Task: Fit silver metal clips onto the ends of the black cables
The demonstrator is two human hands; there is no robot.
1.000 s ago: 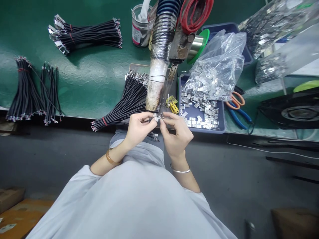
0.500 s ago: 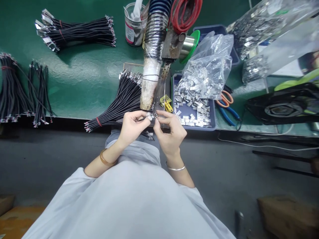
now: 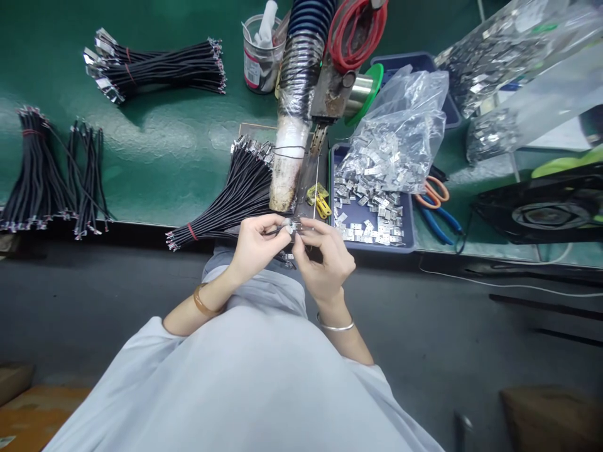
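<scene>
My left hand pinches a short black cable between thumb and forefinger. Opposite it, my right hand is closed in a pinch at a small silver metal connector at the cable's end. The fingers partly hide where the two parts meet. Just above hangs the iron-like tool, its tip pointing down beside a taped hose nozzle. A thin solder wire runs down near my right fingertips. Left of the hands lies a fanned bundle of black cables tied with a red band.
To the right, a blue-grey tray holds loose metal connectors and a clear bag. Pliers, a green solder spool and a black fan stand nearby. More cable bundles lie left; a plastic cup stands behind.
The whole view has shifted slightly, so the bench appears farther right and lower. My hands stay together at the cable end, and the silver connector between them shows more plainly.
</scene>
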